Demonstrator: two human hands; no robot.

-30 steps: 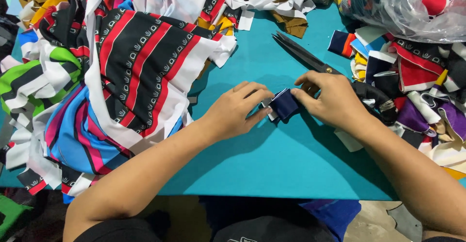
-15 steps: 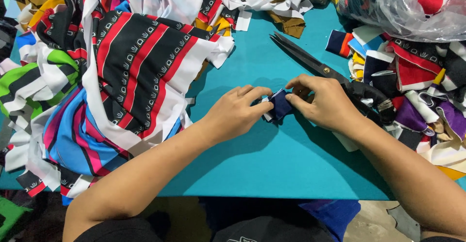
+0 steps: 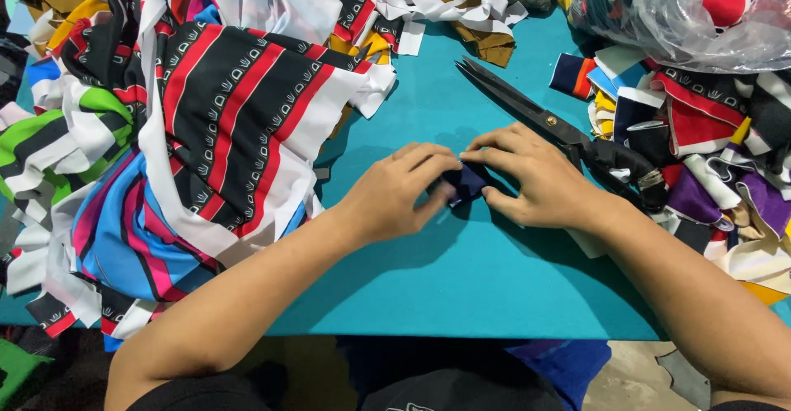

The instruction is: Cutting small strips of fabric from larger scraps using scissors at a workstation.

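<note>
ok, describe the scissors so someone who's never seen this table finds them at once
Start at the teal table, then look past the right hand toward the scrap pile on the right. The scissors lie diagonally there, blades pointing up-left: long, dark and metal with black handles, the only hard tool among soft cloth.

A patch (image 3: 464,183) is pinned on the desk (image 3: 461,296) between both hands. Scissors (image 3: 544,119) lie behind it; fabric (image 3: 222,123) is piled at left, scraps (image 3: 700,131) at right.

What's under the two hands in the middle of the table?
A small dark blue piece of cloth peeks out between the left hand and right hand, lying on the teal table. The fingers cover most of it, so its full shape is hidden.
</note>
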